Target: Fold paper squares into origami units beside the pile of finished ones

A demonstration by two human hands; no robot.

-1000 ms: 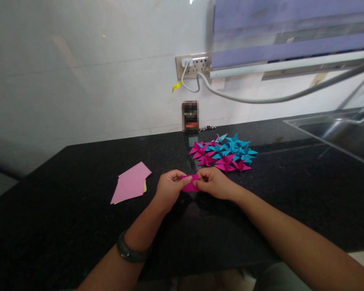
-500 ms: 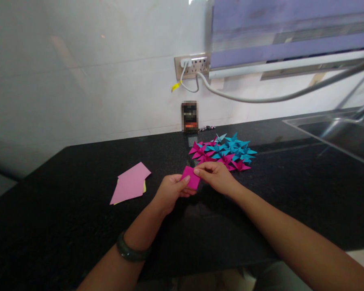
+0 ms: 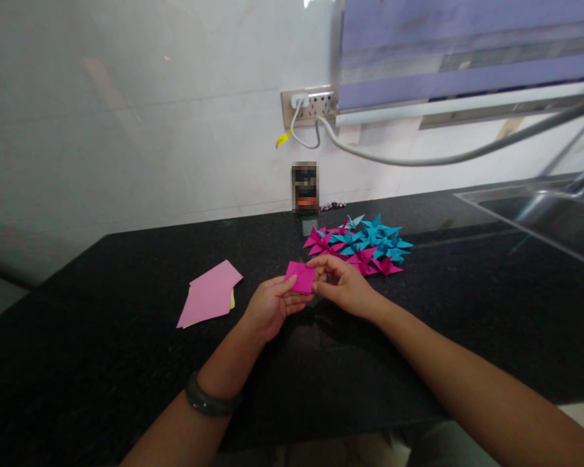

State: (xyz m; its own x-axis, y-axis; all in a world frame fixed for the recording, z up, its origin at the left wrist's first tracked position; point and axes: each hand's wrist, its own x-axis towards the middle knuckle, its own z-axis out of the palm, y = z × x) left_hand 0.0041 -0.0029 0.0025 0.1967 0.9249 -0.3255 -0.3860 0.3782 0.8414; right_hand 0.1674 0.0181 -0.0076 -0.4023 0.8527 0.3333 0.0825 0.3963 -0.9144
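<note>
Both my hands hold a small magenta paper square [image 3: 300,277] just above the black countertop [image 3: 126,363]. My left hand [image 3: 268,306] pinches its lower left edge with thumb and fingers. My right hand [image 3: 343,285] grips its right edge, fingers curled. A watch sits on my left wrist. Just beyond the hands lies a pile of folded paper shapes [image 3: 363,246] in magenta and teal.
A few flat pink sheets over a yellow one [image 3: 209,294] lie to the left. A small dark box [image 3: 305,188] stands against the white wall under a socket strip [image 3: 310,104] with cables. A steel sink [image 3: 540,207] lies at the right.
The magenta paper went from a narrow folded strip to a wider square shape, and both hands lifted it slightly up and away from me.
</note>
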